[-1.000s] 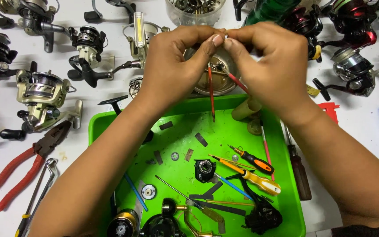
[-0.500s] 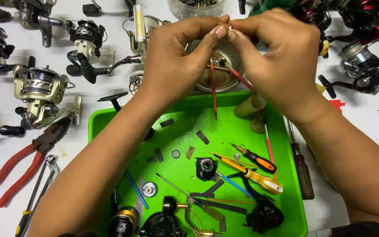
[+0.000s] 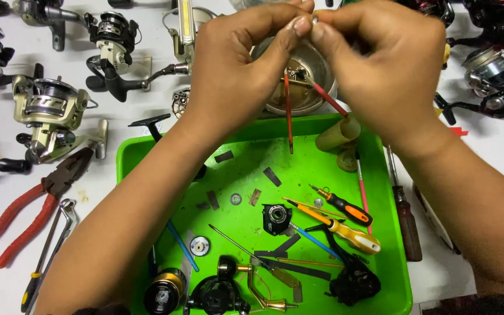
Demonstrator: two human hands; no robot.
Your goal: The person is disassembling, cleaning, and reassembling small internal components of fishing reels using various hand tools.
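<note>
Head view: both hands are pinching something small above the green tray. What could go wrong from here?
1. The piece pinched between the left hand and right hand is tiny; if it slips, it could vanish among the loose parts in the green tray.
2. The red tool hangs downward from the fingers and might drop.
3. The forearms hover over the screwdrivers, so lowering them could scatter parts.

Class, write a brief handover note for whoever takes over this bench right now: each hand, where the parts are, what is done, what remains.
Left hand and right hand: fingertips pinched together over the metal bowl, on something too small to identify. Two red-tipped sticks hang below the hands. Green tray holds loose reel parts and small screwdrivers. Red pliers lie left of the tray. Parts lie apart, none reassembled.
</note>
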